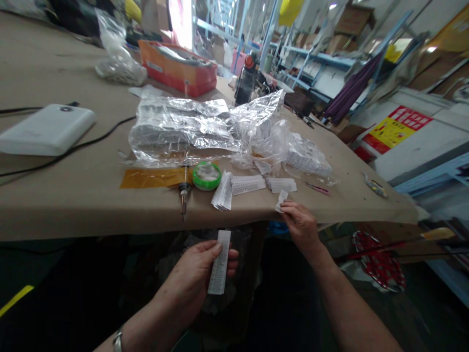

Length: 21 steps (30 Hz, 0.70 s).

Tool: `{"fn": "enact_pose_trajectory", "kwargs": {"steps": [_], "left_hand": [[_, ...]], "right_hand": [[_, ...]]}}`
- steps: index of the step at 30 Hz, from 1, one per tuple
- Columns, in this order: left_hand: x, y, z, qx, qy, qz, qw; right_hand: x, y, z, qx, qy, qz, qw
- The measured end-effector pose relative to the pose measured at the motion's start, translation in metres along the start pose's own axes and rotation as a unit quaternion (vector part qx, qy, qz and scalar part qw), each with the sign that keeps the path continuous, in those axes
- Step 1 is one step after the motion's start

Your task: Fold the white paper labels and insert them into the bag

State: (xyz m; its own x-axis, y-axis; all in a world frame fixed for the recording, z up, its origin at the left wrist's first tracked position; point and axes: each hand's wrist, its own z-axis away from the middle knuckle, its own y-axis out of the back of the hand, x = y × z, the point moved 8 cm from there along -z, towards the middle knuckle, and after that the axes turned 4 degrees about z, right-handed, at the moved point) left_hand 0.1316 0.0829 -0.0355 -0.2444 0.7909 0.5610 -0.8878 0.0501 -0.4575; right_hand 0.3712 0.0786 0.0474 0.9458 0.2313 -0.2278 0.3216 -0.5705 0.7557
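Below the table edge, my left hand (pixel 203 266) pinches a printed paper strip (pixel 219 274) between thumb and fingers; whether it is one layer or a stack I cannot tell. My right hand (pixel 300 222), at the table's front edge, pinches a small white paper label (pixel 281 199). Just beyond it lies a short stack of printed strips (pixel 281 185). Farther left are a wider fanned stack of strips (pixel 248 184) and a slanted bundle of strips (pixel 222 191). A round green tub (pixel 207 176) with white stuff inside stands beside that bundle.
A dark-handled pointed tool (pixel 183 198) crosses amber tape (pixel 154 178) near the table edge. Behind are crumpled clear plastic bags (pixel 183 127), an orange-red box (pixel 179 68) and a bottle (pixel 246 78). A white power bank (pixel 49 129) with cables is left; pink tweezers (pixel 317 188) lie right.
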Motion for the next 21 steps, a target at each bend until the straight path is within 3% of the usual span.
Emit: {"fn": "enact_pose_trajectory", "kwargs": {"steps": [4, 6, 8, 11, 15, 21], "left_hand": [[0.001, -0.002, 0.003, 0.003, -0.002, 0.014, 1.0], [0.001, -0.005, 0.004, -0.016, -0.008, 0.037, 0.999], [0.003, -0.008, 0.003, -0.049, -0.029, 0.071, 0.996], [0.007, -0.006, 0.001, -0.08, -0.066, 0.113, 0.988], [0.007, 0.004, 0.0, -0.072, -0.086, 0.138, 0.984], [0.009, 0.01, 0.002, -0.057, -0.098, 0.147, 0.983]], "right_hand": [[-0.039, 0.01, 0.002, 0.073, -0.039, -0.104, 0.991], [-0.08, 0.002, 0.006, 0.049, 0.01, -0.165, 0.985], [-0.125, -0.013, 0.013, -0.004, 0.101, -0.199, 0.975], [-0.165, -0.031, 0.025, -0.042, 0.192, -0.181, 0.964], [-0.173, -0.044, 0.028, -0.068, 0.224, -0.149, 0.961], [-0.182, -0.041, 0.026, -0.107, 0.247, -0.103, 0.958]]}}
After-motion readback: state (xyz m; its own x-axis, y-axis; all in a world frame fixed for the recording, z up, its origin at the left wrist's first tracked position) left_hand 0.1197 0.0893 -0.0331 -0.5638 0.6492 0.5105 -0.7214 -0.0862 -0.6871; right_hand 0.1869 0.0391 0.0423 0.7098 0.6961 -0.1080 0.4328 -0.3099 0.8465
